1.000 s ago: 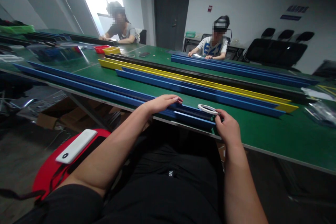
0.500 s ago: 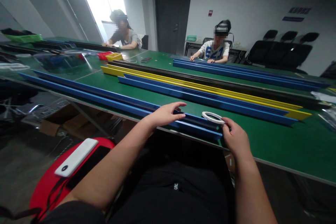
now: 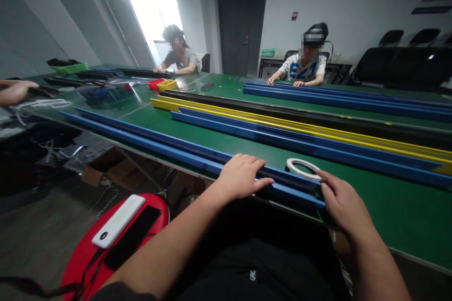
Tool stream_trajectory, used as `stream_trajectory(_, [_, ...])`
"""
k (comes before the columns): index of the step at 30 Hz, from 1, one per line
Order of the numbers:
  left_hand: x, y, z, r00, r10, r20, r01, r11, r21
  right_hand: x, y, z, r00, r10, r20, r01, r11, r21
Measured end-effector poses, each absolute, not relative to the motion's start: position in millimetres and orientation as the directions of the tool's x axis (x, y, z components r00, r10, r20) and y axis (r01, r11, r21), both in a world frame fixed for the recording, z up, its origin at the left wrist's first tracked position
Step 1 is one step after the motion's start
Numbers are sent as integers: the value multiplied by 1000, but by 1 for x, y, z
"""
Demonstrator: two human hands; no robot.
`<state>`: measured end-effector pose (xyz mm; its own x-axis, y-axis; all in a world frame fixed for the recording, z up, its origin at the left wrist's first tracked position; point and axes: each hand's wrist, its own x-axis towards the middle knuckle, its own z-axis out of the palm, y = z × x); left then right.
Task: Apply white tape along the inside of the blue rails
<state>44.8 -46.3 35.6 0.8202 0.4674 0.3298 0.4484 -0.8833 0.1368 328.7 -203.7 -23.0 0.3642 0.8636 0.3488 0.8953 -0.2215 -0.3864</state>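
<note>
A long blue channel-shaped strip [image 3: 148,137] lies along the near edge of the table. My left hand [image 3: 242,174] rests over it close to its right end, palm down, with the thumb apart from the fingers. In my right hand [image 3: 341,197], thumb and fingers are closed on the edge of a narrow roll of white tape [image 3: 294,169]. The roll is held just above the strip's right end. The right hand's remaining fingers are partly hidden behind the hand.
Beyond lie another blue strip [image 3: 226,127], a yellow strip [image 3: 160,103] and black strips [image 3: 318,120]. Small red [image 3: 154,85] and yellow trays [image 3: 168,85] stand farther back. Two co-workers sit across the green table [image 3: 399,207]. At left, a red stool [image 3: 83,254] holds a white device [image 3: 120,221].
My left hand has come down from above the blue strip onto it. My right hand still holds the tape roll near the strip's end. The view has shifted, and another person's arm shows at far left.
</note>
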Motion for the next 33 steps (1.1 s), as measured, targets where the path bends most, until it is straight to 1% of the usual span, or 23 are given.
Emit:
stream_trajectory(6, [47,-45,34,811,482,331,475,-874,109,330,-204,-23,369,869,331,891,-229,-392])
stream_trajectory(9, [48,-45,33,810,489,325,482,-869,107,328,-203,-20,374,878,299,885,-241,-399])
stream_trajectory(12, [47,-44,32,813,490,315,482,-869,111,327,-201,-17,423,873,243,858,-300,-417])
stream_trajectory(15, [45,-42,33,826,474,304,456,-880,132,327,-201,-12,501,846,179,798,-372,-475])
stream_trajectory(18, [43,-41,34,842,445,307,413,-896,164,326,-201,-5,614,776,144,699,-450,-555])
stream_trajectory(20, [41,-41,37,849,425,313,382,-904,192,327,-202,-1,703,692,161,627,-497,-600])
stream_trajectory(22, [37,-40,39,854,410,320,351,-908,227,332,-206,2,782,593,194,566,-545,-618])
stream_trajectory(25, [24,-33,43,852,405,332,325,-906,271,351,-217,2,850,473,230,509,-630,-587])
stream_trajectory(28, [5,-19,43,832,447,330,377,-890,257,380,-232,-2,877,440,191,471,-711,-522])
stream_trajectory(30, [-5,-9,41,815,490,309,442,-871,216,396,-241,-7,863,476,167,498,-751,-434])
stream_trajectory(33, [-12,1,36,809,521,271,497,-854,155,408,-249,-14,826,527,199,563,-767,-308])
